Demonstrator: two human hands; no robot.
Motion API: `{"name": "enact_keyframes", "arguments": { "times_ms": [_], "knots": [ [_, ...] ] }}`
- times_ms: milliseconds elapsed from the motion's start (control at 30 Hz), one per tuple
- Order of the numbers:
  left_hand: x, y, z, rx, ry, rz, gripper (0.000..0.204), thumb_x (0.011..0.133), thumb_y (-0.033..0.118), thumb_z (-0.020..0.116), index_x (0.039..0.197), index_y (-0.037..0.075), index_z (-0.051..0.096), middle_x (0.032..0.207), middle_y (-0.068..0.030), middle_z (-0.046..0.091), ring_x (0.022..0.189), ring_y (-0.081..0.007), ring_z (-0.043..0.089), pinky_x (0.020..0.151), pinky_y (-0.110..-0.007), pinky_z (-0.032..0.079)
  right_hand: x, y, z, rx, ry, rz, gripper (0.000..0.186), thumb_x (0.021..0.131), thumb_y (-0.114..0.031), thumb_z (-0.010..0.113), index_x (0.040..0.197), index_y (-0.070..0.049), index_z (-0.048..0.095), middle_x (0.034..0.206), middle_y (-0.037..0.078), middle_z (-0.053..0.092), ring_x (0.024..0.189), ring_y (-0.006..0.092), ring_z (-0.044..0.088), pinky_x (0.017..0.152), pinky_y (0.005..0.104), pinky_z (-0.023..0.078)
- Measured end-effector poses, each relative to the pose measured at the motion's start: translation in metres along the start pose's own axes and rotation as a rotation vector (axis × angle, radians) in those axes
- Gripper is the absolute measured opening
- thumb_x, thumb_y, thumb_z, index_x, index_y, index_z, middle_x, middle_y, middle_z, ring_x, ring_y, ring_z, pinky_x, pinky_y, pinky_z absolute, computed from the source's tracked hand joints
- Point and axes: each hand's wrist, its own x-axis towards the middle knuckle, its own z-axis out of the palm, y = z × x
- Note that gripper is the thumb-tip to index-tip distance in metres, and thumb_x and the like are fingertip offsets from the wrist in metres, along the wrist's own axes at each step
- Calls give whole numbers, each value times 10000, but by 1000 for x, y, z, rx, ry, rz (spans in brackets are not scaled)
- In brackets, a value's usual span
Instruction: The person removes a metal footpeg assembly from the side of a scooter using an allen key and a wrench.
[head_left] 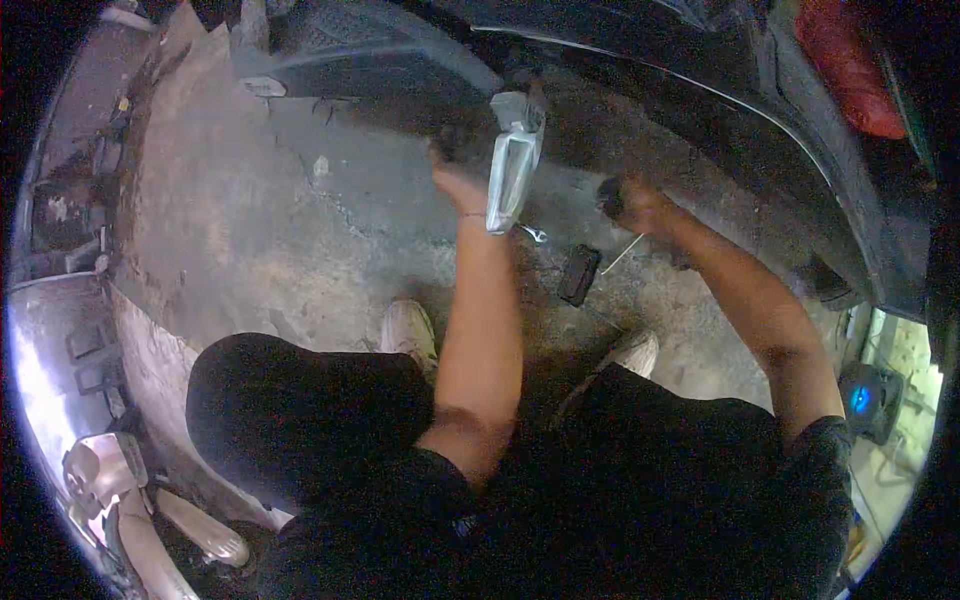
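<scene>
My left hand (455, 180) reaches forward beside a silver metal bracket-like part (512, 175), which hangs down from the dark vehicle body and overlaps my wrist. Its fingers are dark and smeared, so their grip does not show. To the right, my right hand (640, 207) is curled low over the floor, with something dark (608, 197) at its fingers that I cannot make out. Just below that hand a thin pale rod (622, 253) slants down. A wrench (535, 233) lies between my arms, and near it sits a black rectangular object (580, 275).
A dark vehicle body (660, 80) with a curved edge spans the far side and right. Something red (850, 75) is at the upper right. A round black device with a blue light (862, 400) stands at the right. Another person's foot (205, 530) shows lower left.
</scene>
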Motion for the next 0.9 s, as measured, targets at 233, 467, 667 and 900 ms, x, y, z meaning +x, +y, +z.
{"name": "enact_keyframes", "arguments": {
  "times_ms": [233, 467, 667, 900],
  "knots": [
    [-22, 16, 17, 176, 265, 138, 437, 899, 427, 390, 1136, 103, 562, 1048, -77, 558, 924, -228, 518, 813, -398, 437, -5, -20, 13, 203, -10, 183, 217, 825, -227, 569, 947, -54, 617, 907, 187, 635, 847, 362, 605, 737, 419, 478],
    [-14, 16, 25, 128, 254, 115, 467, 912, 459, 371, 1132, 93, 562, 1006, -88, 562, 908, -226, 511, 766, -386, 431, -19, 51, 17, -549, -211, -127, 258, 777, -211, 605, 992, -69, 624, 911, 186, 636, 815, 387, 600, 725, 439, 483],
    [-18, 22, 17, 114, 136, 165, 501, 931, 449, 365, 1166, 38, 528, 1083, -131, 576, 959, -264, 534, 809, -405, 438, -3, -48, -28, -132, -239, 167, 322, 824, -305, 576, 1052, -83, 621, 1012, 198, 630, 915, 374, 608, 797, 447, 488],
    [-32, 1, 5, -105, -59, 17, 459, 924, 418, 455, 1156, 28, 527, 1141, -146, 571, 1023, -308, 536, 910, -443, 420, 2, -48, -15, -150, -223, 373, 400, 826, -386, 598, 1082, -79, 609, 1039, 201, 625, 958, 369, 600, 826, 431, 486]
  ]
}}
